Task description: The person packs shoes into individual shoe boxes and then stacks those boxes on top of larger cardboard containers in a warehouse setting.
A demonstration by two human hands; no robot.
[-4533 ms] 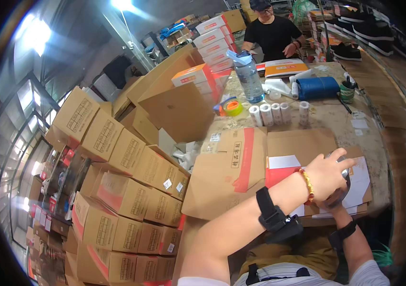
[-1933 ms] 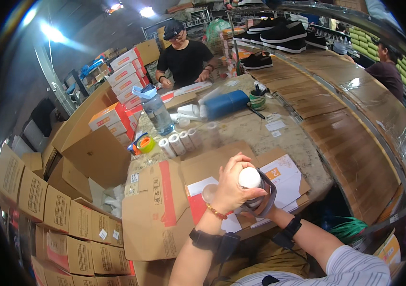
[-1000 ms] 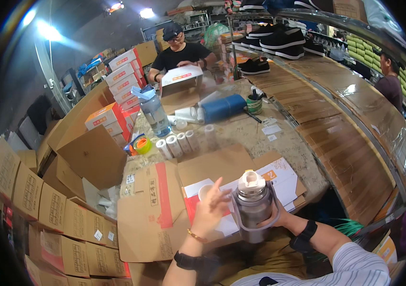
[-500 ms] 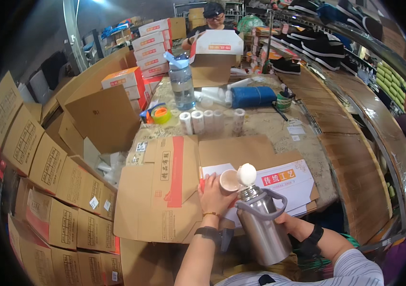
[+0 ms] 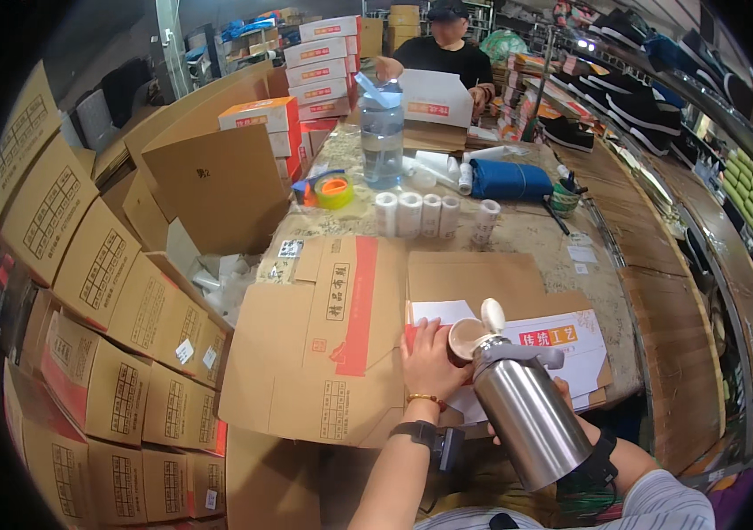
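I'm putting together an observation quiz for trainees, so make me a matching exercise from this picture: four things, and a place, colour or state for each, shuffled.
Things
1. Flask
2. Shoes
3. Cup
4. Blue bottle

Descriptions
A. Upright, behind a row of white rolls
B. In the left hand
C. Tilted, in the right hand
D. Black and white

Pairs: 1-C, 2-D, 3-B, 4-A

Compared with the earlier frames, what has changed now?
The left hand let go of the flask and took hold of the cup. The right hand tilted the flask from upright, its mouth leaning left toward the cup. The white rolls and blue roll stayed on the table.
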